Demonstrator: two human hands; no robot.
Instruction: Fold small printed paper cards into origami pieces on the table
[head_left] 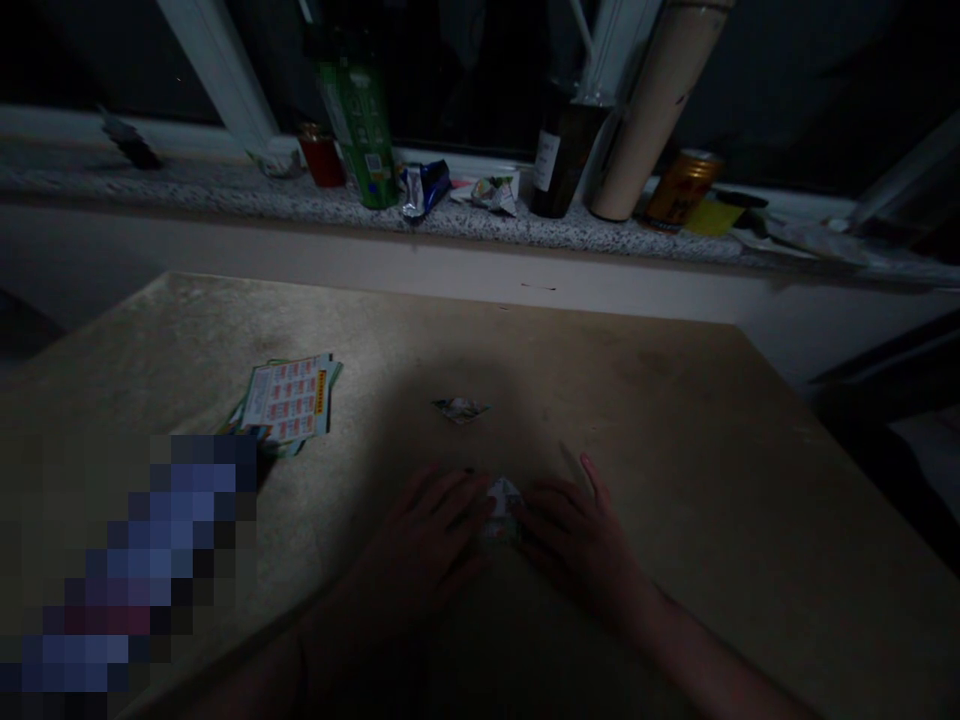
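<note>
In the head view, a dim worktop [675, 420] spreads below a window, and the person's two hands meet over it near the lower middle. Between them lies a small folded paper [503, 497], pale with printed patches. Its peaked end points away from the person, toward the window, and it widens toward the body. Its long axis cannot be told for certain, because fingers cover both sides.

The left hand [442, 515] comes in from the lower left, fingers slightly bent and stretched toward the right, tips at the paper's left edge. The right hand [566, 515] mirrors it at the right edge, with one finger raised clear of the worktop. Whether the fingers pinch the paper or only press on it cannot be told in this gloom.

Beyond the hands, apart from them, lies a folded triangle [460, 409]. Its long axis runs left to right, nearly level with the worktop's far edge, and its middle corner points back toward the person. Farther left, a loose stack of printed cards [289, 400] lies slightly askew, near a pixelated patch. On the speckled sill [465, 222] stand a green bottle [364, 130], a dark cup [562, 160], a tube [656, 110] and a golden can [681, 190].
</note>
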